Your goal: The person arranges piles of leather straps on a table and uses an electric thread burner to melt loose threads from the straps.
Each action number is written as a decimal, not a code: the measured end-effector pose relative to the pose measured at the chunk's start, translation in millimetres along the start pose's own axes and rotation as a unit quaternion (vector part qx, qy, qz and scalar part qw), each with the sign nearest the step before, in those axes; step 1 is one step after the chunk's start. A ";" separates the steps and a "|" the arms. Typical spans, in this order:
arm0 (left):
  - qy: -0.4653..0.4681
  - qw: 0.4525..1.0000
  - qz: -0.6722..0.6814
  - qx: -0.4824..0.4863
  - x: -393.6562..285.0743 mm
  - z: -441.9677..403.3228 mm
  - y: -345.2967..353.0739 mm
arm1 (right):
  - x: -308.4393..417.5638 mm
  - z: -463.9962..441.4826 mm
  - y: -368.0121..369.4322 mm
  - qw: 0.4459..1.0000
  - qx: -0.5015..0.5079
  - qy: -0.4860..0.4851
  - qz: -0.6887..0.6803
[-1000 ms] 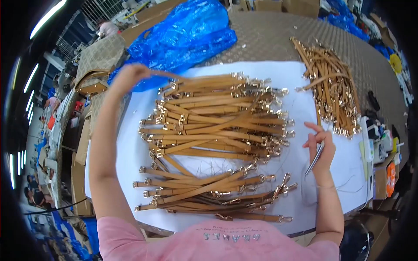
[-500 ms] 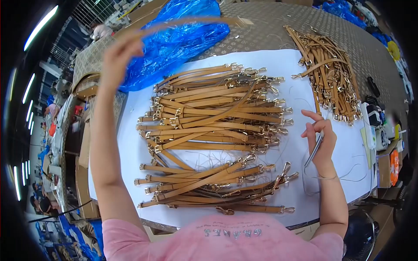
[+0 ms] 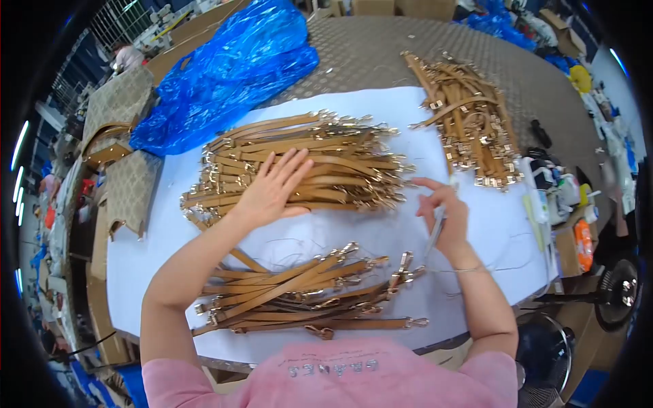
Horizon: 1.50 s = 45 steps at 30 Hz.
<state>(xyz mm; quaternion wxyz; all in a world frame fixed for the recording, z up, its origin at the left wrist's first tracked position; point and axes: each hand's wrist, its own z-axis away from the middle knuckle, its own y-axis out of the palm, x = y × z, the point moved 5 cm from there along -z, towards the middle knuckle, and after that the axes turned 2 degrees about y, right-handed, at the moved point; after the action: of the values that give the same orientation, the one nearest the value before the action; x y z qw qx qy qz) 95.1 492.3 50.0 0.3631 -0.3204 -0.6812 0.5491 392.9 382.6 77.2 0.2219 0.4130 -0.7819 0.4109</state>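
Note:
My left hand lies flat with spread fingers on a thick pile of tan leather straps with metal buckles and snap hooks. It presses on the pile's left middle. In my right hand, just right of the pile's hook ends, the fingers are curled around a slim silver metal tool pointing down; its exact kind is unclear. Thin loose threads trail by that wrist. Nearer to my body is a smaller group of tan straps, some crossing each other.
Another heap of tan straps lies at the back right. A crumpled blue plastic bag covers the back left, beside a patterned bag piece. White paper lies under the straps. A black fan stands at the right.
My left hand has come down from the upper left, where it held a blurred strap in the air, onto the pile. The view has shifted; my right hand still holds the silver tool.

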 end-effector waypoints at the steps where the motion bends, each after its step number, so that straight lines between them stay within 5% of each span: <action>1: -0.006 1.000 -0.001 -0.007 5.1 -7.5 1.5 | 2.0 0.6 0.9 1.000 0.007 -0.009 0.008; 10: -0.118 0.989 -0.044 -0.079 -31.9 -13.6 -31.9 | 12.0 10.3 17.9 0.997 0.041 -0.069 -0.011; 17: -0.271 0.959 0.051 -0.072 -144.0 118.8 -82.8 | -1.4 36.5 24.9 0.991 0.135 0.008 -0.023; 20: -0.324 0.932 0.052 -0.154 -185.4 175.6 -86.8 | -5.3 66.9 26.8 0.981 0.166 0.032 -0.098; 28: -0.241 0.935 0.193 -0.172 -243.7 177.0 -63.0 | 69.6 89.0 83.9 0.967 0.217 0.006 -0.135; 33: -0.192 0.948 0.161 -0.194 -234.4 174.8 -66.4 | 82.9 84.3 87.8 0.967 0.219 -0.018 -0.127; 36: -0.215 0.947 0.069 -0.229 -179.2 221.5 -74.4 | 53.8 45.6 50.4 0.931 0.206 0.055 -0.295; 37: -0.298 0.925 0.060 -0.230 -156.8 246.7 -76.5 | 36.6 28.0 34.6 0.911 0.200 0.100 -0.345; 38: -0.378 0.896 0.052 -0.228 -138.8 274.5 -78.7 | 53.8 10.5 9.6 0.950 0.219 0.033 -0.219; 40: -0.523 0.812 -0.031 -0.257 -110.9 338.6 -47.4 | 39.1 -41.8 -36.1 0.943 0.252 0.135 -0.171; 41: -0.528 0.809 -0.034 -0.257 -108.5 339.1 -46.3 | 40.0 -67.0 -50.9 0.928 0.279 0.204 -0.141; 43: -0.540 0.786 0.073 -0.291 -108.9 337.5 -38.0 | 68.6 -91.9 -86.3 0.944 0.226 0.117 -0.212; 45: -0.525 0.773 0.180 -0.307 -112.6 316.5 -37.2 | 27.3 -153.7 -106.7 0.900 0.253 0.096 -0.341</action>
<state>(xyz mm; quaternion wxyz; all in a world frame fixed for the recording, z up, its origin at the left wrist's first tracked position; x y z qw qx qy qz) -114.5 228.0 28.2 -0.2741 -0.1932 -0.8284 0.4487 467.2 462.7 231.7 0.3108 0.6553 -0.4374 0.5317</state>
